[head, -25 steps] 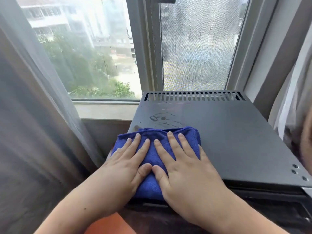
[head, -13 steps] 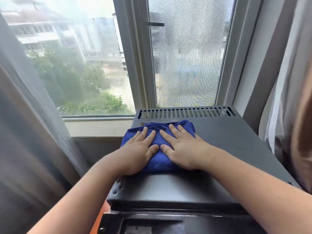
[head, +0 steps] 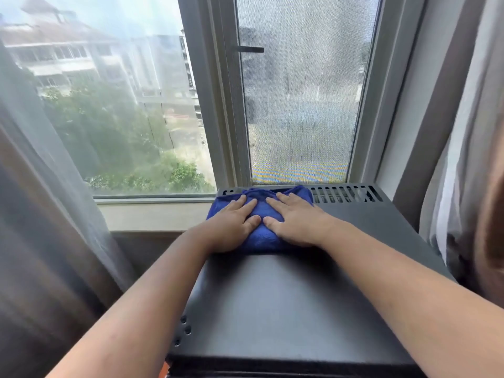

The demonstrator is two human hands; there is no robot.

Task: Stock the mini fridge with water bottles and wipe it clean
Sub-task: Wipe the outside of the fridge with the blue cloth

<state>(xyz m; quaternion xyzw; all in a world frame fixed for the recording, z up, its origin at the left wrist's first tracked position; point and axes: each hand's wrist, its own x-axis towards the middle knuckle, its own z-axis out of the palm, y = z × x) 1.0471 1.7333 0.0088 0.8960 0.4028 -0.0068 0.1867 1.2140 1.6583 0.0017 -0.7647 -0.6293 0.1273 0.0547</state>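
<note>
Near edge of the fridge (head: pixel 286 309) top sits below both forearms, bare dark panel, small screw holes (head: pixel 183 329) on its left side under the left forearm. Ahead of that, left hand (head: pixel 231 227) and right hand (head: pixel 296 223) lie flat side by side, fingers straight and spread a little, palms pressing the cloth (head: pixel 261 236); nothing gripped, thumbs almost touching in the middle. Cloth is bunched under them at the far left of the top, its far edge over the vent slots (head: pixel 343 193) just past the fingertips. Risks, as judgement: arms look near full reach, so pressure likely fades at the far edge and that strip gets missed; cloth fibres could snag in the slots or push grime into them if shoved further; cloth hangs close to the left edge beside the left hand, so a sideways stroke could drop it into the gap by the sill (head: pixel 152 216). Flat palms with no pinch mean the cloth can slip or ball up on a pull. Right of the right hand most of the top looks unwiped, can't tell for sure. Curtain (head: pixel 458 159) hangs close right of the right forearm and could catch an elbow. Beyond the fingertips, window (head: pixel 297 105). No bottles in view; stocking state can't be told.
</note>
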